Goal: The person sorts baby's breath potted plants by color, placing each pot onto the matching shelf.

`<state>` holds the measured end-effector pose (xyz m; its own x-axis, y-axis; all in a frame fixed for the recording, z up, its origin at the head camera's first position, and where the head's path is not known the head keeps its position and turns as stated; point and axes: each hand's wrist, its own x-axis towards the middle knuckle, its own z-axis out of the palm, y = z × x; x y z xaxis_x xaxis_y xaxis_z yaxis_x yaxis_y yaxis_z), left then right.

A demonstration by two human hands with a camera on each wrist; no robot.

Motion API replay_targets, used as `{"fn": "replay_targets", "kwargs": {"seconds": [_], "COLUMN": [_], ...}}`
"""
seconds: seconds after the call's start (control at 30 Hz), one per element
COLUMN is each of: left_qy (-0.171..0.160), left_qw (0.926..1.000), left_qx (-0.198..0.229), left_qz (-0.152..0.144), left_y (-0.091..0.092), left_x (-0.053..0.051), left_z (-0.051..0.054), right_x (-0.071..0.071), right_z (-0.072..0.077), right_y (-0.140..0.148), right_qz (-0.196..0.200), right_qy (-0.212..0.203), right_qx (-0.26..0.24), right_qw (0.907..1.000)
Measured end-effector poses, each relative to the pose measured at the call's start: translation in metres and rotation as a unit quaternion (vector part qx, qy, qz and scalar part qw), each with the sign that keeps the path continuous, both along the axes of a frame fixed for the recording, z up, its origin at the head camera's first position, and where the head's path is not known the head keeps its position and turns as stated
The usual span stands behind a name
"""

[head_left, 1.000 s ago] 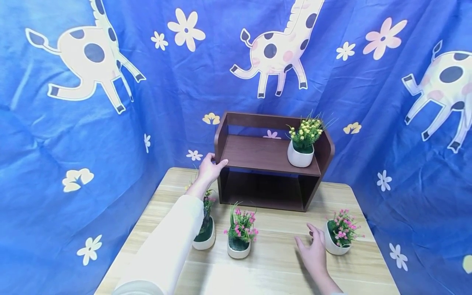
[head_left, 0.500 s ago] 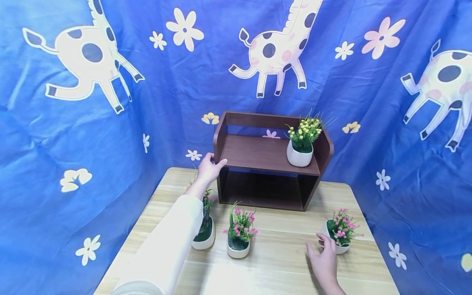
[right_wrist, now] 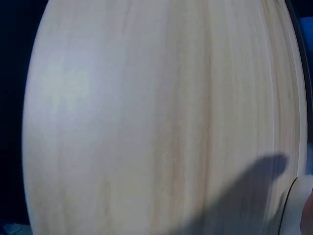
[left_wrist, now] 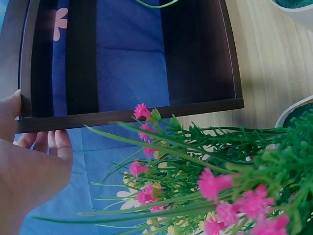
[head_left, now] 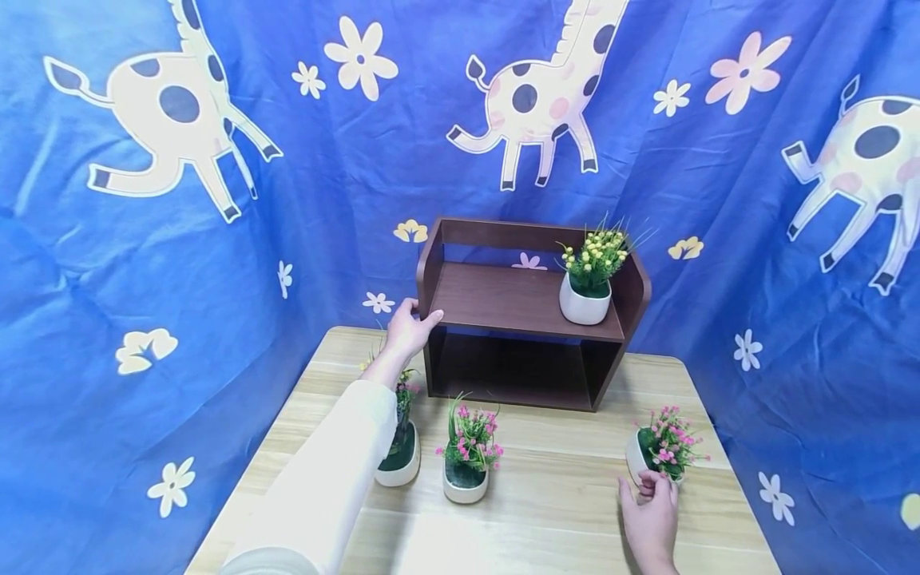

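Right hand (head_left: pixel 652 519), fingers apart from thumb, could tip the rounded white pink-flowered pot (head_left: pixel 636 459) near the pale wooden counter's right edge (head_left: pixel 733 483) by a one-sided push; left hand (head_left: pixel 406 334) clamps the brown wooden shelf (head_left: pixel 499 297)

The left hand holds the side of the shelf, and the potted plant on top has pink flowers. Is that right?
Not quite: the head view shows yellow flowers, not pink, on the potted plant on top. The left hand holds the side of the shelf.
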<state>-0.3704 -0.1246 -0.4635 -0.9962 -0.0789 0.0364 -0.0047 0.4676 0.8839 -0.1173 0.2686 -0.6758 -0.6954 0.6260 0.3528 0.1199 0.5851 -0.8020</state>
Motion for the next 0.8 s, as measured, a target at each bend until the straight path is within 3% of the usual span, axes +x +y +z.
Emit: {"fn": "replay_targets", "kwargs": {"seconds": [0.2,0.37,0.63,0.8], "left_qy": [0.013,0.009,0.003,0.007], "left_qw": [0.9999,1.0,1.0,1.0], "left_qx": [0.007,0.001,0.004,0.002], "left_qz": [0.001,0.0,0.001,0.002], "left_y": [0.001,0.0,-0.001,-0.002], "left_x": [0.0,-0.001,-0.003,-0.004], "left_z": [-0.001,-0.001,-0.004,-0.005], "right_x": [0.003,0.004,0.006,0.003], "right_z": [-0.004,-0.007,-0.002,0.0], "right_y": [0.01,0.016,0.027,0.034], "right_qz": [-0.018,-0.031,-0.058,-0.07], "right_qy": [-0.017,-0.008,-0.048,-0.05], "right_qx": [0.001,-0.023,-0.07,-0.095], "right_qw": [0.9997,0.9992,0.9947,0.9917]}}
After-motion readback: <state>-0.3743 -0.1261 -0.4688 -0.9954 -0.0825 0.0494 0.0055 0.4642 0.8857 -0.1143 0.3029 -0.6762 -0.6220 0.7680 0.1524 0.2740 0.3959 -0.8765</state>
